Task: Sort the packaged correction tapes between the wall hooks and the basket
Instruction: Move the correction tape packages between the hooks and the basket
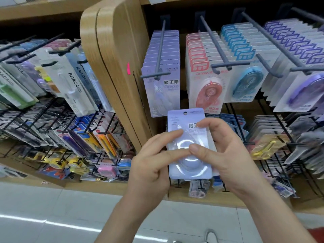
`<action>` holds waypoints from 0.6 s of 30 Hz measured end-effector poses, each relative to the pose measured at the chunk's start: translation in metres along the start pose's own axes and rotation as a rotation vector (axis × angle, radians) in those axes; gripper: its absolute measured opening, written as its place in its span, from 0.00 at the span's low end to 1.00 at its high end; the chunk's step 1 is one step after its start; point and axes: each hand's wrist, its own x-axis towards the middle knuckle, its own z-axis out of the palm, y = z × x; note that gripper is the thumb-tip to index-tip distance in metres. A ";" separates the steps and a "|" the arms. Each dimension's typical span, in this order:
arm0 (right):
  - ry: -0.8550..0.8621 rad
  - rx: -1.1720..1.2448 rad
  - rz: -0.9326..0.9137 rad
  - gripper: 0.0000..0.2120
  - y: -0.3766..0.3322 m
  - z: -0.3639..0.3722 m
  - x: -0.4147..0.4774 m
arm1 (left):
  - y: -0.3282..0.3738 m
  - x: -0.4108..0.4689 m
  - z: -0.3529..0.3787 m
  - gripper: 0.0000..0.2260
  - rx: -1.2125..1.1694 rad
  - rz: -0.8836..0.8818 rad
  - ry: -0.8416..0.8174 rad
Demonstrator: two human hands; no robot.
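1. Correction tape pack (190,163), a lavender card with a clear blister, is held upright just below a hook (162,50) of matching packs (164,85).
2. The left hand (154,160) and right hand (228,149) both pinch it, fingers curled onto its front and sides.
3. It reads "修正"; the matching packs read "KOKUYO", "Campus", "修正带"; far-left packs (73,81) read "KAACA".

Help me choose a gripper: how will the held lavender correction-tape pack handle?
Probably light: the lavender pack sits in fingertip pinches of the left hand and right hand. Its glossy clear blister looks slippery. The thin card likely flexes.
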 end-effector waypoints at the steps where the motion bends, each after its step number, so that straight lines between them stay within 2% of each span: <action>1: -0.004 -0.009 -0.019 0.21 -0.001 0.000 -0.001 | 0.003 0.000 -0.001 0.18 -0.078 -0.070 0.037; 3: -0.016 -0.018 -0.052 0.24 -0.002 0.000 -0.002 | 0.007 0.004 -0.004 0.19 -0.231 -0.249 0.165; 5: -0.037 -0.055 -0.082 0.29 -0.004 0.001 -0.003 | 0.007 0.014 -0.007 0.15 -0.330 -0.452 0.270; 8: -0.093 -0.091 -0.129 0.39 -0.006 0.004 -0.005 | 0.011 0.029 -0.007 0.15 -0.554 -0.696 0.222; 11: -0.125 -0.155 -0.144 0.41 -0.008 0.008 -0.007 | 0.014 0.039 -0.005 0.11 -0.704 -0.785 0.227; 14: -0.101 -0.219 -0.146 0.35 -0.007 0.008 -0.007 | 0.011 0.043 -0.002 0.11 -0.738 -0.815 0.265; 18: -0.098 -0.102 -0.069 0.21 -0.009 0.003 -0.007 | 0.016 0.050 -0.001 0.10 -0.807 -0.775 0.345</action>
